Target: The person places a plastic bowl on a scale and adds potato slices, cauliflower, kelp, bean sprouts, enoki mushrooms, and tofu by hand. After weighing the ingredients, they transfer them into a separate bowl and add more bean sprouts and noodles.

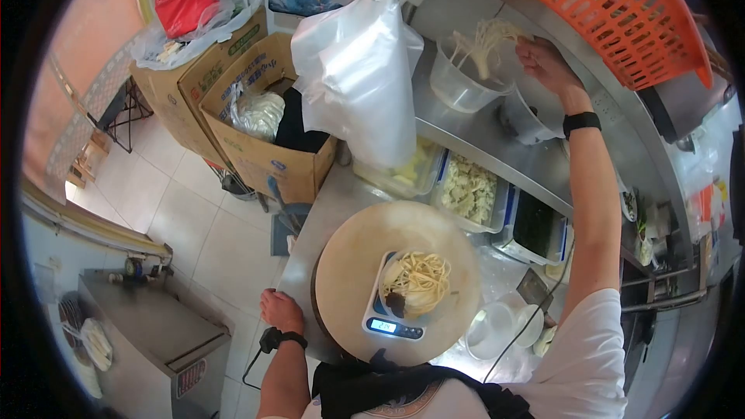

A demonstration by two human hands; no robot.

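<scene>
My right hand [547, 66] is raised over the metal shelf, its fingers closed on a bunch of enoki mushrooms [487, 45]. The pale strands hang over a clear plastic tub [467, 87]. A second clear tub [528, 118] stands below my wrist. Low at the counter's left edge, my left hand [281, 310] is curled closed, with nothing visible in it. Between my arms, a round cutting board [349, 264] carries a small digital scale [394, 329], its display lit. On the scale sits a heap of yellow noodles [423, 279] with a dark brown lump [395, 304] beside it.
Under the shelf are containers of chopped pale food [468, 190] and dark green food [535, 223]. Clear plastic bags [357, 54] hang above the counter. An orange basket [605, 12] overhangs the shelf. Cardboard boxes [256, 147] stand left. A black cable [531, 314] crosses the right side.
</scene>
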